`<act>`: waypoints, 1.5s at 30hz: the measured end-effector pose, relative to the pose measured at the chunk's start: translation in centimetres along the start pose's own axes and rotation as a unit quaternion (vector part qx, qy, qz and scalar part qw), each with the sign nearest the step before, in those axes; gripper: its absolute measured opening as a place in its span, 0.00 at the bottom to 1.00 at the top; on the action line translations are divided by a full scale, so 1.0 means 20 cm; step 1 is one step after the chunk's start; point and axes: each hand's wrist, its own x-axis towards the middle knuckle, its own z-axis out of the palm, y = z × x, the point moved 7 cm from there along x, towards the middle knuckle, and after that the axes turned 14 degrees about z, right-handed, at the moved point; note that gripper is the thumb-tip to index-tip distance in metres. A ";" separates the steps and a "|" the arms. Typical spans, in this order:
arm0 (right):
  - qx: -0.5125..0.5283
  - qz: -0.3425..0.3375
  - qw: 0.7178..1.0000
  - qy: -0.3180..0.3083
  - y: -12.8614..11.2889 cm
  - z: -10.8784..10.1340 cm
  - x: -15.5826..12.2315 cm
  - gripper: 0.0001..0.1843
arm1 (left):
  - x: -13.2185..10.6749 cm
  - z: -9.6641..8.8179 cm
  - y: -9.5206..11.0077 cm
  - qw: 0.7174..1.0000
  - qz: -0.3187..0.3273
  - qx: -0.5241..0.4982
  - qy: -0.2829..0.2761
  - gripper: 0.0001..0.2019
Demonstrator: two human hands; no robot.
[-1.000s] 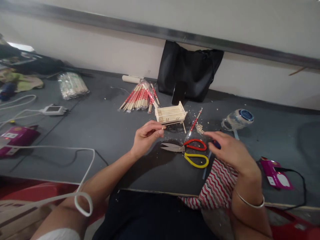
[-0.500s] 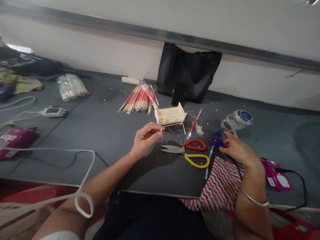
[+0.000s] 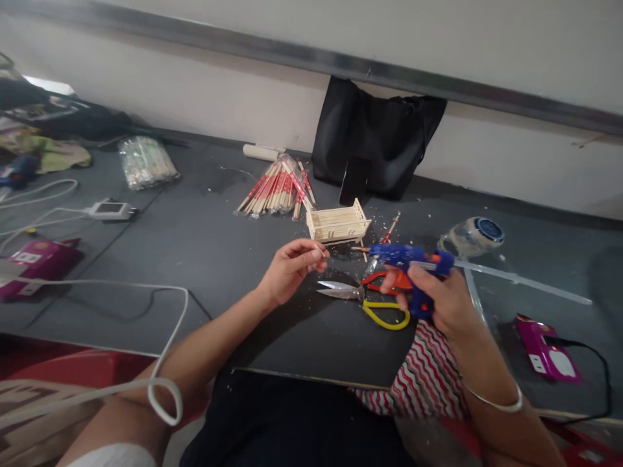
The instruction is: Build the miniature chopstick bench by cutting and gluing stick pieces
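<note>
Fingers of your right hand [image 3: 445,301] are wrapped tight around the grip of the blue glue gun [image 3: 411,259], with the forefinger on its orange trigger, and the gun is raised off the table [image 3: 204,240] with its nozzle aimed toward your left hand [image 3: 292,269]. A clear glue stick [image 3: 525,280] juts out of the back of the gun, away from your fingers. Your left fingers [image 3: 311,250] are pinched narrow on a small wooden stick piece [image 3: 322,250], held just short of the nozzle, with a gap between the two. Just beyond your left fingertips stands a little crate-like frame of wooden sticks [image 3: 338,224] on the table. Below the gun, between your two hands, lie scissors [image 3: 365,298] with one red and one yellow handle, blades pointing toward your left hand. A bundle of red-wrapped chopsticks [image 3: 277,188] lies farther off beyond your left fingers, and a black bag [image 3: 379,139] leans on the wall behind the frame, with a dark phone [image 3: 354,180] propped against it. Past the gun on your right side a clear jar with a blue lid [image 3: 472,235] lies tipped over. A red-and-white wavy cloth [image 3: 423,376] sits under your right wrist, and a pink box [image 3: 548,357] with a black cord is near that forearm.
</note>
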 end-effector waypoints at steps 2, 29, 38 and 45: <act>-0.012 -0.026 0.999 0.021 0.03 0.06 0.01 0.20 | 0.00 0.00 -0.01 0.999 -0.012 -0.033 0.011 0.14; -0.209 -0.191 0.955 0.087 0.02 0.15 -0.08 0.18 | -0.11 0.12 -0.06 0.984 -0.086 -0.151 -0.029 0.09; -0.199 -0.184 0.960 0.073 0.03 0.16 -0.07 0.18 | -0.11 0.12 -0.06 0.986 -0.092 -0.136 -0.025 0.11; -0.199 -0.168 0.964 0.058 0.05 0.16 -0.06 0.18 | -0.11 0.13 -0.06 0.984 -0.090 -0.150 -0.029 0.10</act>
